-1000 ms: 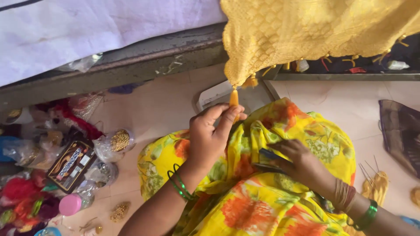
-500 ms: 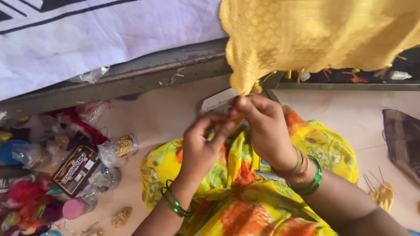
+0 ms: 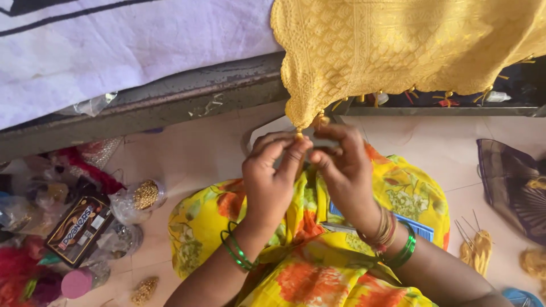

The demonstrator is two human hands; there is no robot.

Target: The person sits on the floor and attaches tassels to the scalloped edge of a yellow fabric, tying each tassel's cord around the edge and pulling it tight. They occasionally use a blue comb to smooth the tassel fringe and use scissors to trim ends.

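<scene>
A golden patterned cloth (image 3: 398, 51) hangs down from the top right, with small tassels along its lower edge. My left hand (image 3: 273, 176) and my right hand (image 3: 341, 165) meet just under its lowest corner (image 3: 298, 122). Both pinch a small golden tassel or thread (image 3: 300, 135) at that corner; the fingertips hide most of it. Green bangles sit on both wrists. Below the hands lies my lap in yellow and orange flowered fabric (image 3: 296, 267).
A white sheet (image 3: 114, 51) over a dark metal ledge (image 3: 187, 96) runs across the top. At the left lie bags of golden beads (image 3: 145, 194), a dark packet (image 3: 79, 227), a pink-capped bottle (image 3: 77, 282) and red threads. A blue comb (image 3: 421, 229), yellow tassels with needles (image 3: 478, 247) and dark cloth (image 3: 512, 187) are at the right.
My right hand rose from my lap to the cloth's corner and joined my left hand there. Both hands now pinch at the tassel.
</scene>
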